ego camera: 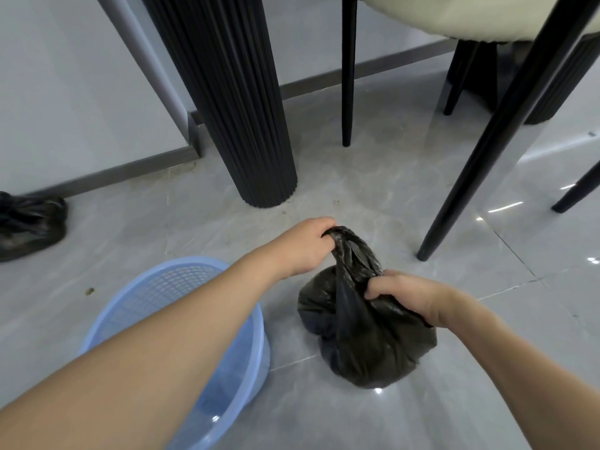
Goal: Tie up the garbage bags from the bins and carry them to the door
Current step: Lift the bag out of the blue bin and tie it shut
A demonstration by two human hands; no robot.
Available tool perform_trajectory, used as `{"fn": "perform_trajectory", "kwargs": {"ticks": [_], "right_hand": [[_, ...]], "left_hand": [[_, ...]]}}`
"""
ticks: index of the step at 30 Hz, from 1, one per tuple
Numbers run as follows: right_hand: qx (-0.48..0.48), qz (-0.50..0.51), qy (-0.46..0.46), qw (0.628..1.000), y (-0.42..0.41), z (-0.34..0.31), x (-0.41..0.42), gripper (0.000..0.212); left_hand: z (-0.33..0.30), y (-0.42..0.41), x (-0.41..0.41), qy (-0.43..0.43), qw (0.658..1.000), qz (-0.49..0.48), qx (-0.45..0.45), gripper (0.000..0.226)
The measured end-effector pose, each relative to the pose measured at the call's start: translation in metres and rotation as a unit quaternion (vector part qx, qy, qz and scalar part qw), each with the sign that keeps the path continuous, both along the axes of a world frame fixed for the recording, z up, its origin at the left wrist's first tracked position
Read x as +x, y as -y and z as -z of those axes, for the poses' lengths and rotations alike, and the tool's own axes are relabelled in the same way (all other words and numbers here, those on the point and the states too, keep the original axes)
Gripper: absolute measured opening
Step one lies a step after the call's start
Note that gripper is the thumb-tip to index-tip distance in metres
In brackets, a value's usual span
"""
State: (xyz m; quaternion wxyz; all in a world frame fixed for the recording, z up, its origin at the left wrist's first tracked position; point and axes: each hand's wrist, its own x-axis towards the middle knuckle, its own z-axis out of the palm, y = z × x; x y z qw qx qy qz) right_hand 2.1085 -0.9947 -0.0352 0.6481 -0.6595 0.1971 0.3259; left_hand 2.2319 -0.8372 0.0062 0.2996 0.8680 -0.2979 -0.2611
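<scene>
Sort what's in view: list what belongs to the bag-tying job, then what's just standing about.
Part of the job:
left hand and right hand, both gripping the black garbage bag
blue mesh bin
second black bag by the wall

Just standing about:
fluted black table leg
chair legs

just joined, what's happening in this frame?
A person is tying up a black garbage bag that sits on the tiled floor. The left hand pulls one gathered end of its top up; the right hand grips the other. The blue mesh bin beside it looks empty. Another bag, already tied, lies by the wall.
</scene>
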Motion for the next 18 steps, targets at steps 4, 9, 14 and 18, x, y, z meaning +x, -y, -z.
{"fn": "perform_trajectory", "kwargs": {"ticks": [4,9,14,18], "right_hand": [[0.010,-0.078,0.006,0.997,-0.007,-0.007,0.004,0.032],[0.048,-0.149,-0.020,0.987,-0.002,-0.015,0.002,0.021],[-0.037,-0.165,-0.015,0.985,-0.001,-0.020,0.002,0.024],[-0.374,-0.191,0.130,0.898,-0.012,-0.027,0.001,0.022]], "left_hand": [[0.016,0.005,-0.008,-0.057,0.998,-0.004,-0.014,0.024],[0.037,0.005,-0.023,-0.148,0.987,-0.033,-0.045,0.021],[0.051,0.003,-0.030,-0.164,0.982,-0.084,-0.043,0.026],[0.056,0.002,-0.036,-0.151,0.981,-0.115,-0.034,0.020]]}}
